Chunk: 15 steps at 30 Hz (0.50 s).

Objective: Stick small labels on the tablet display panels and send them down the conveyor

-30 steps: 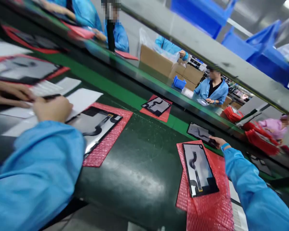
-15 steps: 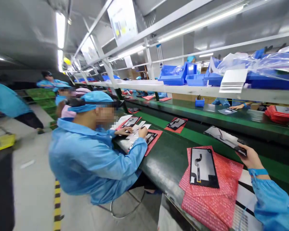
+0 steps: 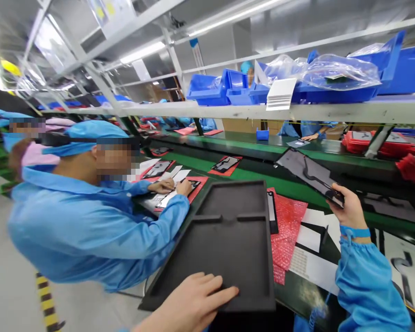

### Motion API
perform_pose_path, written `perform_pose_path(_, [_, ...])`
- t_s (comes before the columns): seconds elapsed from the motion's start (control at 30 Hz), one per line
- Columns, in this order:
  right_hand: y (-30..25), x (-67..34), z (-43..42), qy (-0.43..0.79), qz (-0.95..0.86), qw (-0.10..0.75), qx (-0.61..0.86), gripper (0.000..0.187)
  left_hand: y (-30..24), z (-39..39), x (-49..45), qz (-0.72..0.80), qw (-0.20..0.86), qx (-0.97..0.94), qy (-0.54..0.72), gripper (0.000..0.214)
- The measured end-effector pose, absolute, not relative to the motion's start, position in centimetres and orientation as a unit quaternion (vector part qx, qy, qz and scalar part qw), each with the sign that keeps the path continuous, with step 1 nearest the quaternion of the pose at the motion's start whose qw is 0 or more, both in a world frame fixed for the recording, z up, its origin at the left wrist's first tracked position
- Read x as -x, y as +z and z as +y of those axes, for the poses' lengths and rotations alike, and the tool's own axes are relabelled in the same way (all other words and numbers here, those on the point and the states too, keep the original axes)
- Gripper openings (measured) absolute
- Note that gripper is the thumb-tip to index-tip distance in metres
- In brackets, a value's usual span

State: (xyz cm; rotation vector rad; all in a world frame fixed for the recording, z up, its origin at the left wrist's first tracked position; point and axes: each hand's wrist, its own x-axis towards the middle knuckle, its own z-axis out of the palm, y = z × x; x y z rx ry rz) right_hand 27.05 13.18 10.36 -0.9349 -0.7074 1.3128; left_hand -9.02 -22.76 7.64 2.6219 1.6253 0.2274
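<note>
My left hand (image 3: 193, 299) grips the near edge of a large black moulded tray (image 3: 228, 240), held over the bench edge with fingers lying on its floor. My right hand (image 3: 347, 210), a blue band on its wrist, is closed on the corner of a dark flat panel (image 3: 307, 173) with a black flex cable, lifted above the green belt. Partly hidden under the tray, another panel (image 3: 271, 212) lies on red bubble wrap (image 3: 288, 221).
A co-worker in a blue coat and cap (image 3: 86, 216) sits close on the left, hands on a panel and white sheets. More panels on red wrap (image 3: 226, 165) ride the green conveyor (image 3: 256, 175). Blue bins (image 3: 224, 90) fill the shelf above. White sheets (image 3: 314, 258) lie at right.
The black tray has come into view in my left hand, covering most of the panel on the red wrap. My right hand has lifted its panel higher off the belt. The view swung.
</note>
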Motion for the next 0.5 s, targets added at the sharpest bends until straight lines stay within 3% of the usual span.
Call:
perform_pose_path(0.1, [10.5, -24.3, 11.8, 0.620, -0.335, 0.591, 0.393, 0.021, 5.1, -21.5, 8.9, 0.546, 0.098, -0.830, 0.059, 0.064])
perform_pose_path(0.23, [8.5, -20.2, 10.8, 0.654, -0.373, 0.528, 0.393, 0.025, 1.9, -21.4, 12.1, 0.623, 0.162, -0.747, 0.165, 0.080])
perform_pose_path(0.37, [6.2, -17.6, 9.9, 0.677, -0.415, 0.463, 0.393, 0.029, -0.7, -18.9, 17.3, 0.828, 0.230, -0.379, 0.344, 0.072])
perform_pose_path(0.5, [5.0, -15.0, 9.1, 0.687, -0.462, 0.411, 0.380, 0.036, -3.1, -16.6, 19.6, 0.825, 0.353, -0.227, 0.377, 0.068])
